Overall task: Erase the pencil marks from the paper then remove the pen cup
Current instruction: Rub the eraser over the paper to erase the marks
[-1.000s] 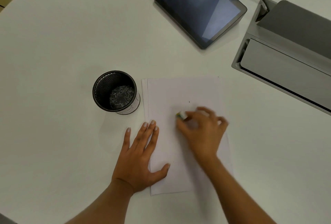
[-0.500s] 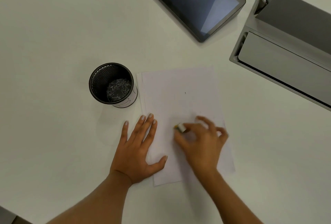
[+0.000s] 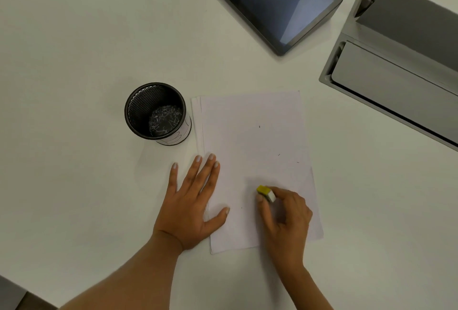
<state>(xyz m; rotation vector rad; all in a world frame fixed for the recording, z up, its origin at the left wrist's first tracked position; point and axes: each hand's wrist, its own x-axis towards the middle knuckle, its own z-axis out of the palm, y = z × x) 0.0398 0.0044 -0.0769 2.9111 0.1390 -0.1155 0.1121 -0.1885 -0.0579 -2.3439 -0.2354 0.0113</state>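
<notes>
The left hand (image 3: 190, 205) lies flat, grip released, on the left edge of the paper (image 3: 252, 131), likely to stop it sliding. The right hand (image 3: 285, 218) pinches the eraser (image 3: 265, 193) on the lower sheet. The pen cup (image 3: 155, 111) stands just beside the paper's upper left corner, with bare surface (image 3: 74, 62) on its left.

No legible text anywhere.

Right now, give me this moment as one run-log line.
step: erasing | left hand: flat on paper edge | right hand: pinches eraser over paper | pen cup: upright beside paper, untouched
</notes>
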